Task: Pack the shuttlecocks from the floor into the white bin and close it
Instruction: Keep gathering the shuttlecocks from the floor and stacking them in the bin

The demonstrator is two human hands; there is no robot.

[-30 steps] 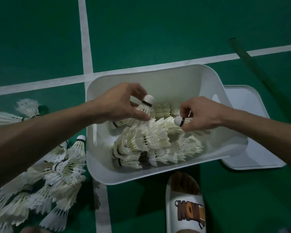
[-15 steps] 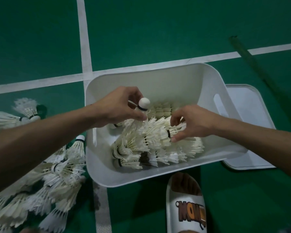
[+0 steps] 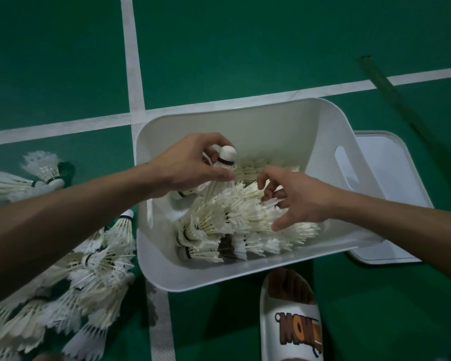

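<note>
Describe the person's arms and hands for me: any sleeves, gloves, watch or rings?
The left forearm and right forearm are bare up to the frame edge, so no sleeves show. The left hand and right hand wear no gloves. No watch, wristband, ring or marking is visible, though the light is dim.

White bin (image 3: 258,131) and shuttlecocks (image 3: 235,214); floor (image 3: 245,48) seemingly dark green.
</note>
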